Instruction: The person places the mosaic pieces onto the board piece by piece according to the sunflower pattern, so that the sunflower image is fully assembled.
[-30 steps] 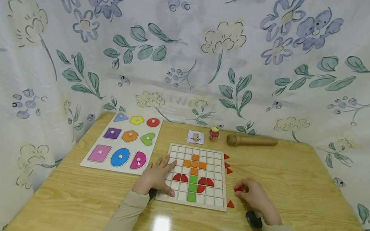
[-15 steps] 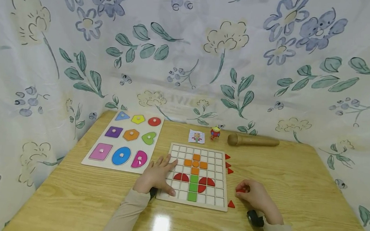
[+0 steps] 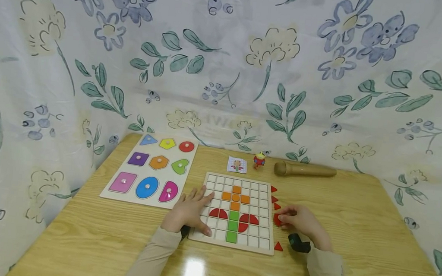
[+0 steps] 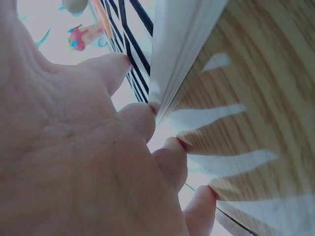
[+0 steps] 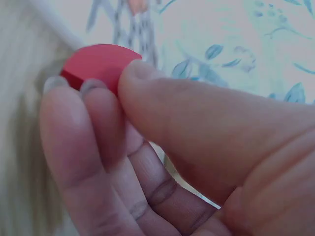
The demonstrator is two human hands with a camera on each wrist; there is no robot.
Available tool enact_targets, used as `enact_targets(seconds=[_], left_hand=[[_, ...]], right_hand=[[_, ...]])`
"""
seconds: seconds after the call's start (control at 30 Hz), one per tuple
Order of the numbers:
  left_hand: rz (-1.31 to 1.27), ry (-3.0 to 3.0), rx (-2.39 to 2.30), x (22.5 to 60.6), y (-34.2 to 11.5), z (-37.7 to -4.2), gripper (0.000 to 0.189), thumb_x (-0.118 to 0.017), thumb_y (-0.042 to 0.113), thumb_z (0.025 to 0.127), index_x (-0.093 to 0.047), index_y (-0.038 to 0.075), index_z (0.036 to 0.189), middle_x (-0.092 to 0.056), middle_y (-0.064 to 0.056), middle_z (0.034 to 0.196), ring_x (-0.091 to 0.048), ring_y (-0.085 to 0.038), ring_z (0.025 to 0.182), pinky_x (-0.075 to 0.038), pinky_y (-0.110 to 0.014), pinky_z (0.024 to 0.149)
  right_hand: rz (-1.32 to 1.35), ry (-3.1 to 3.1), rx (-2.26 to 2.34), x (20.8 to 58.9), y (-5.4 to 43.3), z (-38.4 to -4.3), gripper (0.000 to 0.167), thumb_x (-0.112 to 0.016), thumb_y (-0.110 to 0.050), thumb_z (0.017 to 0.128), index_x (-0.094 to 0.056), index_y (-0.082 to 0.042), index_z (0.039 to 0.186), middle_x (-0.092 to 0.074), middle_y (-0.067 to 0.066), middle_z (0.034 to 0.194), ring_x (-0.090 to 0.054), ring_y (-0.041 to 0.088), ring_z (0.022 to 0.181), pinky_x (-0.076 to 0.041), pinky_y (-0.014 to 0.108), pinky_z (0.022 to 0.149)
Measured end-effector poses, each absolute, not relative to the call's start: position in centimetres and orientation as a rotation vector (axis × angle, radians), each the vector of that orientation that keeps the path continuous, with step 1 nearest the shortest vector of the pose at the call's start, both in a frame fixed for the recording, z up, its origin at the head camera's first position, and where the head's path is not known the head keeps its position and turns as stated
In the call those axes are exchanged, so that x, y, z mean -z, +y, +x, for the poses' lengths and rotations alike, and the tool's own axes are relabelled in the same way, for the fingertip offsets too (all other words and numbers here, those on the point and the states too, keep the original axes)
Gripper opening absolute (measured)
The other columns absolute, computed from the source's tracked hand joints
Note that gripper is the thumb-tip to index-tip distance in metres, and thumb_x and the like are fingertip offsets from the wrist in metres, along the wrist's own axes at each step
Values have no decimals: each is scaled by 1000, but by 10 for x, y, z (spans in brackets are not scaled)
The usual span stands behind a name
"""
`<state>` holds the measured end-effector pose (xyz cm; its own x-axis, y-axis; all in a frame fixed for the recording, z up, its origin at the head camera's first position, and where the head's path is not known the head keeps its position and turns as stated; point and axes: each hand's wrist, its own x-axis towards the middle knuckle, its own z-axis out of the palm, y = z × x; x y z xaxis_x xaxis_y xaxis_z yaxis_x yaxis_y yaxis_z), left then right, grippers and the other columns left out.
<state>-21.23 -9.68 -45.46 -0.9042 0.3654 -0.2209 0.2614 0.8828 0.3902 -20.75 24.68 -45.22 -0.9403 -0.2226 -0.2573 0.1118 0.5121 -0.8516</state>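
My right hand (image 3: 302,222) pinches a red quarter-circle piece (image 5: 101,64) between thumb and fingertips, just off the right edge of the grid board (image 3: 256,186). With spread fingers, my left hand (image 3: 188,213) rests on the board's left edge; in the left wrist view its fingertips (image 4: 138,118) touch the rim and the table beside it. On the board, orange pieces (image 3: 235,206) form a cross above a column of green squares (image 3: 232,226). Red quarter-circle pieces lie on either side of the column, a left pair (image 3: 218,213) and a right group (image 3: 248,219).
Several red triangles (image 3: 278,246) lie along the board's right side. A shape puzzle board (image 3: 123,193) is at the left. Behind the grid stand a small pattern card (image 3: 237,165), a toy figure (image 3: 259,160) and a brown microphone-shaped object (image 3: 305,169). A floral curtain (image 3: 226,69) backs the table.
My right hand has moved left and slightly up to the board's edge, carrying the red piece. The left hand stays on the board. The head view has shifted slightly.
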Motion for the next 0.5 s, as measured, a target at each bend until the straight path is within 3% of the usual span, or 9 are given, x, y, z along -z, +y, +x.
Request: enact_targets(seconds=[0.33, 0.5], left_hand=[[448, 2758, -534, 451, -97, -211, 112, -88, 48, 61, -31, 18, 153, -15, -14, 163, -12, -41, 150, -12, -64, 117], [444, 2750, -535, 451, -96, -211, 111, -87, 49, 62, -31, 18, 153, -15, -14, 163, -12, -40, 150, -12, -64, 118]], right_hand=[[-303, 2282, 1427, 442, 177, -221, 19, -63, -5, 92, -64, 9, 105, -67, 9, 87, -64, 9, 69, -59, 27, 67], [-395, 2363, 1318, 444, 142, -221, 14, -67, -8, 89, -68, 5, 93, -67, 3, 77, -58, 7, 64, -54, 23, 61]])
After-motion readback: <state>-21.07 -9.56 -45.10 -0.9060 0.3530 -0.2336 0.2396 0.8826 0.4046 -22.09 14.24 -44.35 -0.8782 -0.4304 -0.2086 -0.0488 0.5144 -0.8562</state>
